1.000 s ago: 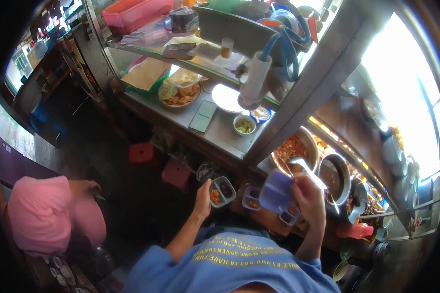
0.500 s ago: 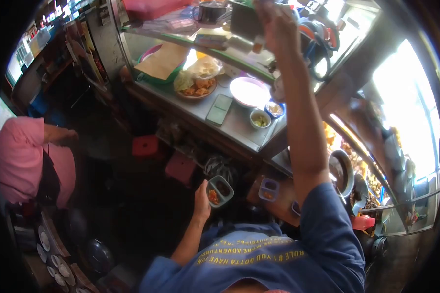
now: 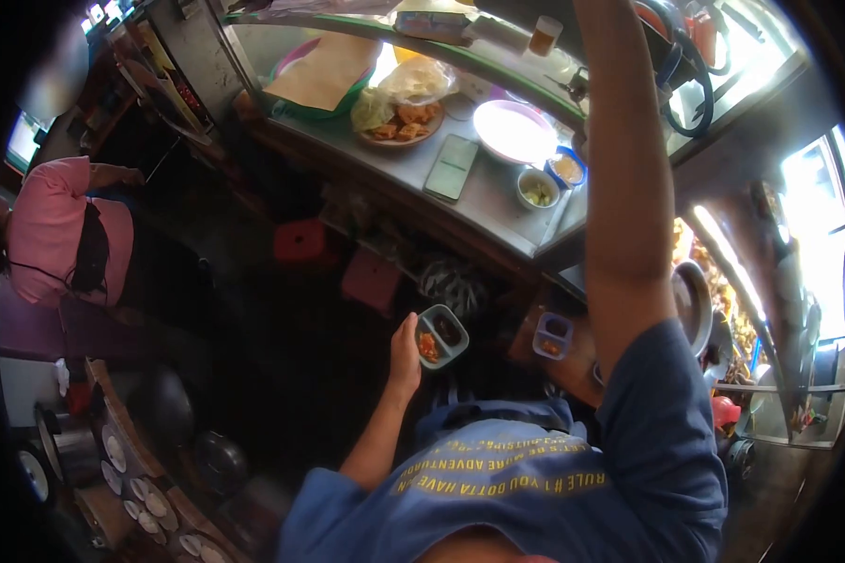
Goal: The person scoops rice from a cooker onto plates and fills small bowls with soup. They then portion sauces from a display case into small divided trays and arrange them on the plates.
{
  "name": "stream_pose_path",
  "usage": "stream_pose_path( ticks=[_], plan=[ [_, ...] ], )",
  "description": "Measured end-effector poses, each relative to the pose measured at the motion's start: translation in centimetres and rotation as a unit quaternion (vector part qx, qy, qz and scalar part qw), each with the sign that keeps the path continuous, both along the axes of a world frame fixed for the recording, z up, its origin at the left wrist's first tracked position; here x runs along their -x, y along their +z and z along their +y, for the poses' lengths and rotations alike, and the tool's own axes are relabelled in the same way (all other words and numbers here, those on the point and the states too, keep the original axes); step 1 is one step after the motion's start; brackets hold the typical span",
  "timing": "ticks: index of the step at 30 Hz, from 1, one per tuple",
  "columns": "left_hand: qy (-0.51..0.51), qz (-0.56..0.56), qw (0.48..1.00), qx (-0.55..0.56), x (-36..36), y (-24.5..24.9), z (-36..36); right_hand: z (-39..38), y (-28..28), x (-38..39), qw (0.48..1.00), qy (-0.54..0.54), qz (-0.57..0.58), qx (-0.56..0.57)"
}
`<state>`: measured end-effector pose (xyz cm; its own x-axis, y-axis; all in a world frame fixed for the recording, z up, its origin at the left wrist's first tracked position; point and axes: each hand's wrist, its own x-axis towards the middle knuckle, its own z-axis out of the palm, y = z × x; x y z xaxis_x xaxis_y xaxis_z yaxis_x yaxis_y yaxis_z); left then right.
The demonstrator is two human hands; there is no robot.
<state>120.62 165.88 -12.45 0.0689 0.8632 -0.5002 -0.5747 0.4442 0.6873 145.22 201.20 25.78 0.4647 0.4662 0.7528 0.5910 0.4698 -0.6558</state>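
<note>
My left hand is closed around the edge of a small two-compartment food container. One compartment holds an orange-red food, the other something dark. My right arm stretches up past the counter to the top edge of the view, where the hand is cut off. Below that arm sit a small bowl of green pieces and a blue-rimmed bowl. Another divided container, pale purple, rests on a wooden surface to the right of my left hand.
On the metal counter lie a phone, a bright white plate and a plate of fried food. A glass shelf runs above. Stools, one red, stand below. A person in pink is at left.
My right hand has gone out of view past the top edge. The view has shifted, and the container stays in my left hand. The person in pink has turned.
</note>
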Motion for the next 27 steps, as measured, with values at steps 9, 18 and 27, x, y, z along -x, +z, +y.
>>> stream_pose_path(
  ticks=[9, 18, 27],
  plan=[
    [-0.022, -0.003, 1.000, -0.003, -1.1, -1.7, 1.5, -24.0, -12.0, 7.4, 0.952, 0.273, -0.007, 0.138],
    [-0.123, 0.027, 0.992, 0.028, -4.0, -1.4, 3.7, -36.7, -25.4, -2.5, 0.868, 0.145, 0.000, 0.475],
    [-0.201, 0.041, 0.979, 0.007, -7.2, -0.8, 5.4, -40.1, -33.1, -8.9, 0.815, -0.037, -0.153, 0.558]
  ],
)
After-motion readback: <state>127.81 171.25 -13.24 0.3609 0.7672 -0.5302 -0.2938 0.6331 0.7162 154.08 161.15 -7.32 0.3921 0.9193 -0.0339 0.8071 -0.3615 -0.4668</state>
